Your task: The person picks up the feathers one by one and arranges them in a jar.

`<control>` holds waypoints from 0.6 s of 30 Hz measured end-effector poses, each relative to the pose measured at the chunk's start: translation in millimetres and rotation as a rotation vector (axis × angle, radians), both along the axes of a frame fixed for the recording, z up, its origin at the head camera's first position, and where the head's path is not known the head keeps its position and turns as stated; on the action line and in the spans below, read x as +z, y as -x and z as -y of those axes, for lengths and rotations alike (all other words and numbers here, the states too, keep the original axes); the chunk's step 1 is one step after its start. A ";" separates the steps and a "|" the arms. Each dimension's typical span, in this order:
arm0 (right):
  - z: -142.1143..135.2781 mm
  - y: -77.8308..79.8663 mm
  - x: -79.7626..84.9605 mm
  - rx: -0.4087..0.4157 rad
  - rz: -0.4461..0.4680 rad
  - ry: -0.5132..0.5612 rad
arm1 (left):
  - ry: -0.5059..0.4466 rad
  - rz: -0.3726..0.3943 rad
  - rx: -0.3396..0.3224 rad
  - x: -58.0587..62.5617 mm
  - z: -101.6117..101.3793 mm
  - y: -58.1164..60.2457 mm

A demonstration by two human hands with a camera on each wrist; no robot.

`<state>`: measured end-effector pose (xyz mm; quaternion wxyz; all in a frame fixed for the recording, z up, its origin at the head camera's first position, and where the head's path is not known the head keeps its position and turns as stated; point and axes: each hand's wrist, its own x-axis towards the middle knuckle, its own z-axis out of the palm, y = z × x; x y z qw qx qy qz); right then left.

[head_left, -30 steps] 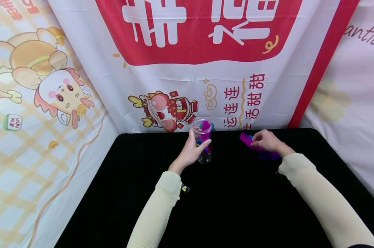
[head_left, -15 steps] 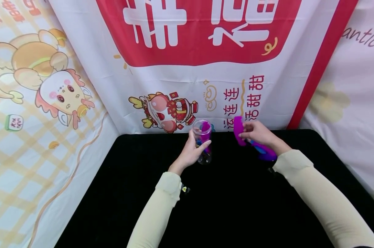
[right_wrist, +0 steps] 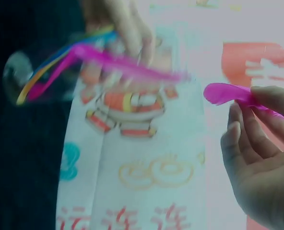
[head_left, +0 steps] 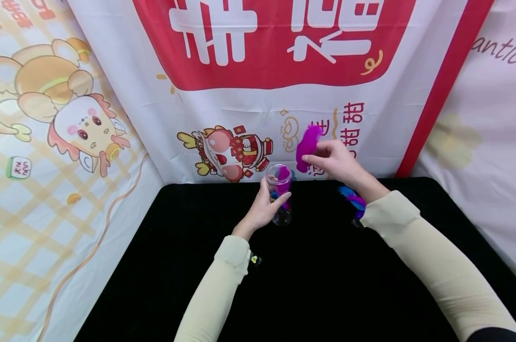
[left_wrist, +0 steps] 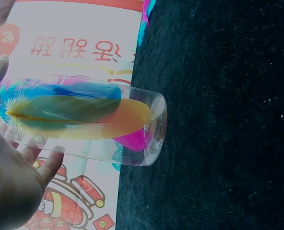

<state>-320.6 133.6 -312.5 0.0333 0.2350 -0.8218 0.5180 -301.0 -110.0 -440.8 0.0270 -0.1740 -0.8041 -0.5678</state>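
Left hand grips a clear jar, right hand pinches a magenta feather

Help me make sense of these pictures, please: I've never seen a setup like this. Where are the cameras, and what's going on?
There is no machine here, just a person's two bare hands. The widest current picture comes from a camera worn on the head, looking forward and down. The other two come from cameras on the left and right wrists, which is why they look turned sideways.

The left hand grips a clear jar with feathers inside, among them a yellow-orange feather. The right hand pinches a purple-pink feather, held up outside the jar. On the black table, near the right sleeve, lie blue and purple feathers, partly hidden. Printed cloths hang behind.
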 end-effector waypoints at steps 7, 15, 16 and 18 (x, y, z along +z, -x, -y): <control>41.1 -4.5 9.5 0.051 -0.025 0.035 | -0.045 0.031 -0.036 -0.5 2.4 0.8; 47.4 1.3 -13.9 0.056 -0.011 -0.001 | -0.018 0.019 -0.031 -1.8 1.6 -0.7; 47.1 1.7 -14.6 0.053 -0.010 0.000 | -0.012 0.016 -0.025 -1.2 1.8 -0.8; 46.3 1.9 -14.0 0.050 -0.006 -0.001 | -0.010 0.011 -0.016 0.1 2.7 -0.6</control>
